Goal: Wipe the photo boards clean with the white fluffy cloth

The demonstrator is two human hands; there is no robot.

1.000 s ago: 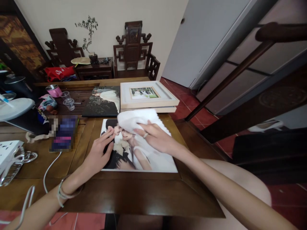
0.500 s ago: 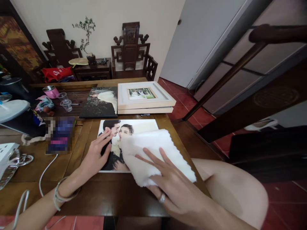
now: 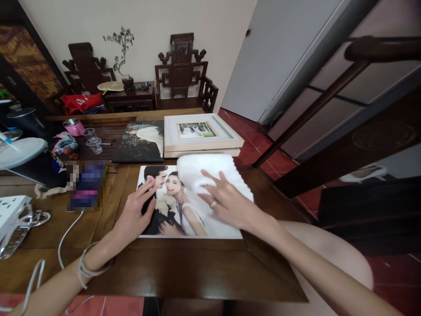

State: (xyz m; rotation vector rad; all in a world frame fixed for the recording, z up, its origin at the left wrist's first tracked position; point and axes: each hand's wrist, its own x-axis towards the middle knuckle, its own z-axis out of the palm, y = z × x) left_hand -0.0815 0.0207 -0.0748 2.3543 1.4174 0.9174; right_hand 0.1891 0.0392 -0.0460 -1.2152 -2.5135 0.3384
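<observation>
A large photo print of a couple [image 3: 171, 210] lies flat on the wooden table [image 3: 184, 267] in front of me. My left hand [image 3: 136, 210] rests open on its left side, fingers flat on the dark part of the picture. My right hand [image 3: 226, 199], a ring on one finger, presses with spread fingers on a white fluffy cloth [image 3: 205, 173] that covers the print's upper right corner.
Behind the print lie a dark canvas photo [image 3: 141, 140] and a stack of pale framed pictures [image 3: 200, 134]. At the left are a blurred purple item [image 3: 87, 184], plastic cups [image 3: 94, 142], a pink cup [image 3: 74, 126], a white cable [image 3: 67, 232] and a white socket strip [image 3: 9, 208]. Carved chairs stand by the wall.
My right hand slid the cloth from the print's top down to its lower right, then back up to the upper right corner. The left hand stayed on the print.
</observation>
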